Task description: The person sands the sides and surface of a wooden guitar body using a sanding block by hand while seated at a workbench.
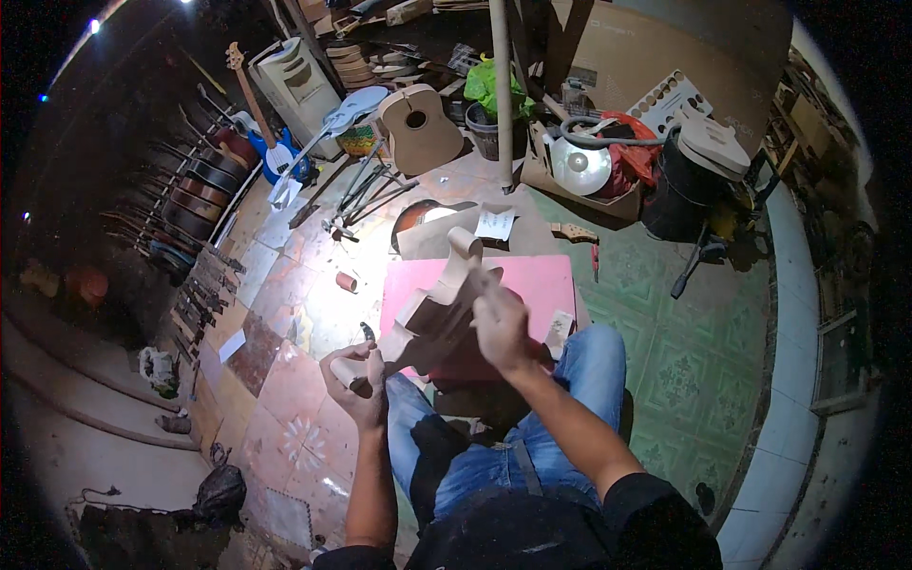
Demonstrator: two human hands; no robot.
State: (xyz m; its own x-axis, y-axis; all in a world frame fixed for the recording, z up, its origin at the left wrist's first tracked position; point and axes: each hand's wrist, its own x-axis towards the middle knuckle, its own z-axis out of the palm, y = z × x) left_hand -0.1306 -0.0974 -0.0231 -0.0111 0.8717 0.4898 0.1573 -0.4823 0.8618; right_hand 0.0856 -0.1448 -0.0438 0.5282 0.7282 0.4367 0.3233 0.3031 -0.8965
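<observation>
A bare wooden electric guitar body (419, 310), pale tan with curved cutaways, is tilted up over my lap, above a pink board (556, 277). My left hand (357, 385) is closed round its lower left end, thumb on top. Against its right side rests my right hand (502, 328), fingers bent and a little blurred. Whatever lies under those fingers is hidden. Beside my right knee, a small pale block or pad (559, 328) sits on the pink board's edge.
Ahead lie a sunburst guitar body (425, 217), a guitar headstock (574, 233) and a red-handled tool (596, 261). A brown roll (347, 282) sits left of the board. Guitars (195, 195) line the left wall. A cardboard box (613, 202) and black bin (676, 190) stand at right.
</observation>
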